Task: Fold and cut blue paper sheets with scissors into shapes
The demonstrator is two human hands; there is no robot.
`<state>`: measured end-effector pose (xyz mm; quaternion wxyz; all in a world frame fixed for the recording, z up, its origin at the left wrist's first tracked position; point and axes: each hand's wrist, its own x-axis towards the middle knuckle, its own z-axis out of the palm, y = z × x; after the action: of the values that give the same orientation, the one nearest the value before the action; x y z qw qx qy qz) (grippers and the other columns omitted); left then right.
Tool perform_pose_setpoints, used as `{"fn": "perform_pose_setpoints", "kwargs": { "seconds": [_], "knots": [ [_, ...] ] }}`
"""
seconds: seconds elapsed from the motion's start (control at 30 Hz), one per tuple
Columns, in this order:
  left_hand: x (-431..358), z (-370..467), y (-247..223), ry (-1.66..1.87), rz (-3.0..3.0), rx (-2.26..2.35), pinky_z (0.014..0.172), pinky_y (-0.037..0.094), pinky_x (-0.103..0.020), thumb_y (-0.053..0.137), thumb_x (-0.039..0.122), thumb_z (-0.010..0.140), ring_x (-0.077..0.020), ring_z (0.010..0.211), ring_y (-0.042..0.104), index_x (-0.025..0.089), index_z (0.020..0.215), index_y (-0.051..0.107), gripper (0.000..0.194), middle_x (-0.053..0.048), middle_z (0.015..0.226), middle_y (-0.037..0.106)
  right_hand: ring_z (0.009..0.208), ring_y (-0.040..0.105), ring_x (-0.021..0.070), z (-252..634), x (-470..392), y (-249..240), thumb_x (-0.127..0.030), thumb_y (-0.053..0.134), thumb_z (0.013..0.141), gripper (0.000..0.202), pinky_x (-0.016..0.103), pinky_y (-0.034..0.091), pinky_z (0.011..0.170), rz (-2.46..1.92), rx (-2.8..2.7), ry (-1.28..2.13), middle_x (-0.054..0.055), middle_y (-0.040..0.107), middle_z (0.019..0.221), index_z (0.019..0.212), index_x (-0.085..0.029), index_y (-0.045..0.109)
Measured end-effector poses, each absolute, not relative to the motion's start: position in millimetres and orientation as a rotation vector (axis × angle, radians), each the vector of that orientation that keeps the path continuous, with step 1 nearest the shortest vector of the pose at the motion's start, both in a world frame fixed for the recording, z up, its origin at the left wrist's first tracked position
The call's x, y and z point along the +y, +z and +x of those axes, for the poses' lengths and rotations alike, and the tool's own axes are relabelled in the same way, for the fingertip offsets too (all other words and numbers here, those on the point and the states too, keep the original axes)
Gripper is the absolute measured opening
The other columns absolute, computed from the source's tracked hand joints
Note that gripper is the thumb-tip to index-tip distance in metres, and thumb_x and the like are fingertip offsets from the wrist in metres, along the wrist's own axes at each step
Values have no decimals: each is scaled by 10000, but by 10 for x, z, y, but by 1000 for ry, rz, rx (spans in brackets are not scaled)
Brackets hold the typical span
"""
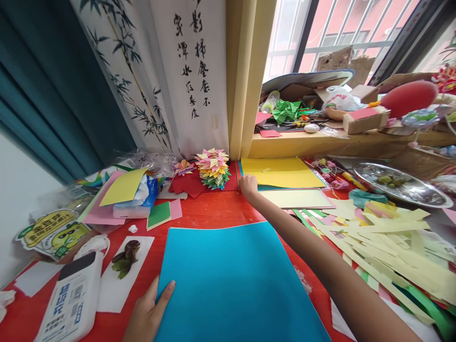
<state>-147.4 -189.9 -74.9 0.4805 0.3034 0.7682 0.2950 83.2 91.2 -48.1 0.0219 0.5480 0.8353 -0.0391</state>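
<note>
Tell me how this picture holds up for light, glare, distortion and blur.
In the head view, the window is bright and partly washed out; in the head view, the metal dish shows shiny reflections; in the head view, the teal curtain is dark and slants, perhaps from wide-angle distortion; in the head view, the left hand, right hand and blue sheet look fairly sharp.

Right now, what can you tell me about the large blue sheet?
The blue sheet looks like smooth, plain paper or thin card, four-sided, its gently wavy far edge showing a thin pale line. It extends over the red table, front and centre, its near edge out of frame. The left hand holds its left edge, thumb on top.
</note>
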Motion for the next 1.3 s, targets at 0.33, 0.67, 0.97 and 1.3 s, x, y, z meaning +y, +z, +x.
{"fn": "perform_pose_setpoints", "kwargs": {
  "seconds": [0.33,0.67,0.97,1.3],
  "knots": [
    [-1968,-1509,-733,1007,761,2010,949,449,-477,522,584,748,-332,1183,498,220,1288,456,654,-99,1311,522,901,622,259,1165,177,-356,-344,388,941,416,363,470,717,1976,2572,97,171,604,1074,1277,-103,431],
    [-2791,-466,-846,1364,306,1447,613,578,-338,622,461,751,-248,819,678,293,1326,295,682,-70,1073,641,846,651,208,1894,-1193,-105,-403,378,920,355,270,439,656,1861,2667,-365,66,700,955,1127,-196,580],
    [-3197,-98,-768,751,803,1124,388,409,-190,445,519,849,-117,368,553,142,700,515,411,-31,480,593,558,638,161,2152,-2712,-646,-513,417,867,434,245,476,519,1711,2059,-2112,71,661,624,747,-130,583],
    [-2400,-167,-699,255,2775,1140,1060,315,-527,504,441,849,-302,1342,284,194,1281,474,499,-102,1413,405,567,621,118,2172,-3021,-1223,-557,519,809,472,215,459,517,1851,1683,-2848,59,659,703,884,-102,622]
  ]
}}
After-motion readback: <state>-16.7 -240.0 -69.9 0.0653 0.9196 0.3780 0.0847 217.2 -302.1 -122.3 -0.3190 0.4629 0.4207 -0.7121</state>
